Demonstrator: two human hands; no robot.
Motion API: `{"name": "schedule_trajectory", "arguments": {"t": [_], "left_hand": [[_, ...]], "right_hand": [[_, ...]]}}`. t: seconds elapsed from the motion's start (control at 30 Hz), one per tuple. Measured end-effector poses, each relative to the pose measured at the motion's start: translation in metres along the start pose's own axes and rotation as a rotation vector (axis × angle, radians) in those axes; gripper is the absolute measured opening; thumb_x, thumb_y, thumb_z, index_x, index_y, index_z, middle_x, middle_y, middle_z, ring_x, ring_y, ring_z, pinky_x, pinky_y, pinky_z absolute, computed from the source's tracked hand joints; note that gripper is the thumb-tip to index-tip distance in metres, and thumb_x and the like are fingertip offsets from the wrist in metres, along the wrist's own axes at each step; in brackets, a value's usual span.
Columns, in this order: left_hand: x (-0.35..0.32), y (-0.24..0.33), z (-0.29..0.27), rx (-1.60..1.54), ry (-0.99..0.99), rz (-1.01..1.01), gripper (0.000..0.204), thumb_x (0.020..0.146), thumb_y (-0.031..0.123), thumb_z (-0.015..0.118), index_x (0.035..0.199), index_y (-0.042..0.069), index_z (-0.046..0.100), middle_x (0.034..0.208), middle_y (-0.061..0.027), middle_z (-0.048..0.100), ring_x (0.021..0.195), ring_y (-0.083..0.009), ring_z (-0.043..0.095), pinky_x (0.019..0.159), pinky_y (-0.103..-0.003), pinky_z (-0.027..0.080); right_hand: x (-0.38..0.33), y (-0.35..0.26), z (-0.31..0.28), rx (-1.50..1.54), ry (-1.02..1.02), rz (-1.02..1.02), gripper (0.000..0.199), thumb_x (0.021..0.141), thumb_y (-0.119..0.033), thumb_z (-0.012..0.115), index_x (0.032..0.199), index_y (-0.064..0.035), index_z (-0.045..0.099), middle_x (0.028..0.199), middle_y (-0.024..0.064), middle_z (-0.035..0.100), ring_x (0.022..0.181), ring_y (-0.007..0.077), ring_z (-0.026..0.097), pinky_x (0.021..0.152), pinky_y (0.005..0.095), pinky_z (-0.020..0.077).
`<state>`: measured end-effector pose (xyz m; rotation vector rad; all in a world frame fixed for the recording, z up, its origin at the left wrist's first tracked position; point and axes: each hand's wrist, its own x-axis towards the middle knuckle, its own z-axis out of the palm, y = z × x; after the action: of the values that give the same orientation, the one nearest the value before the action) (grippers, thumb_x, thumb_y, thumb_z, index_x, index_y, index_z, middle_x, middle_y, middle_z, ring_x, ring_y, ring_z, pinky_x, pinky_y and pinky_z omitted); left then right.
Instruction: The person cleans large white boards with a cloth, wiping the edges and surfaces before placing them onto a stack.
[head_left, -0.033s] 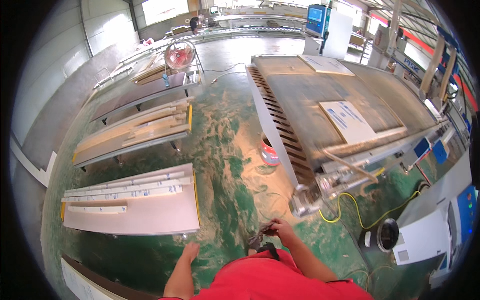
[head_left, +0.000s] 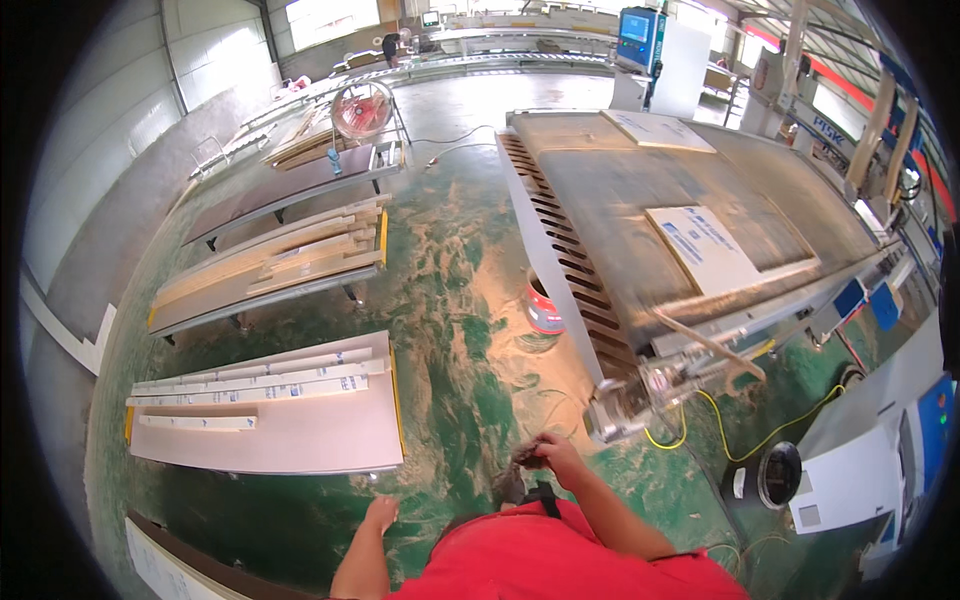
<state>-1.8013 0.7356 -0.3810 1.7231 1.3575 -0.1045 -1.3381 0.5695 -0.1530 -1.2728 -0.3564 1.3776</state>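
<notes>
My right hand (head_left: 557,459) is closed on a crumpled grey-brown cloth (head_left: 523,457), held low in front of my red shirt. Part of the cloth hangs down beside my dark shoe, so its lower end is hard to separate from what lies behind. My left hand (head_left: 382,512) hangs by my left side with its fingers curled in, and nothing shows in it. Nearest to that hand is a low trolley table (head_left: 300,440) with several long pale strips (head_left: 300,385) and a shorter strip (head_left: 197,422) on it.
At right stands a large flat machine bed (head_left: 600,180), a pale panel (head_left: 703,250) on it. A red bucket (head_left: 543,312) is beside it on the sawdust-strewn green floor. A yellow hose (head_left: 755,445) loops near a black bin (head_left: 777,475). Farther left are more loaded trolleys and a fan (head_left: 362,110).
My view has shifted slightly, so the machine and trolleys sit a little farther right. My left hand is slightly lower in the picture. The cloth is still in my right hand.
</notes>
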Motion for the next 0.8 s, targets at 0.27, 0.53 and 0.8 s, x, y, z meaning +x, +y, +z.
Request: {"name": "schedule_trajectory", "arguments": {"t": [0.27,0.53,0.8], "left_hand": [[0.06,0.033,-0.01,0.399,-0.412,-0.154,0.023,0.081,0.028,0.057,0.085,0.008,0.067,0.083,-0.0113,0.068,0.081,-0.024,0.066,0.067,-0.041,0.05],[0.512,0.155,-0.213,0.076,-0.398,-0.091,0.023,0.083,0.027,0.055,0.08,0.006,0.065,0.068,-0.0107,0.064,0.056,-0.022,0.061,0.048,-0.04,0.048],[0.883,0.692,-0.458,-0.518,-0.04,0.234,0.019,0.092,0.025,0.053,0.097,0.008,0.057,0.085,-0.0053,0.065,0.066,-0.0152,0.06,0.056,-0.028,0.044]], "right_hand": [[0.253,-0.175,0.071,-0.146,-0.224,-0.035,0.018,0.081,-0.005,0.054,0.097,-0.0029,0.06,0.084,0.0038,0.061,0.071,0.0118,0.056,0.066,0.0258,0.0452],[0.502,-0.327,0.009,0.141,0.186,-0.072,0.017,0.081,0.0,0.049,0.094,-0.0026,0.06,0.093,0.0096,0.066,0.077,0.0181,0.062,0.067,0.0295,0.0477],[0.632,-0.541,-0.056,0.426,0.462,-0.53,0.025,0.062,0.001,0.042,0.083,0.0009,0.056,0.078,0.0128,0.059,0.071,0.0234,0.056,0.064,0.0305,0.0464]]}}
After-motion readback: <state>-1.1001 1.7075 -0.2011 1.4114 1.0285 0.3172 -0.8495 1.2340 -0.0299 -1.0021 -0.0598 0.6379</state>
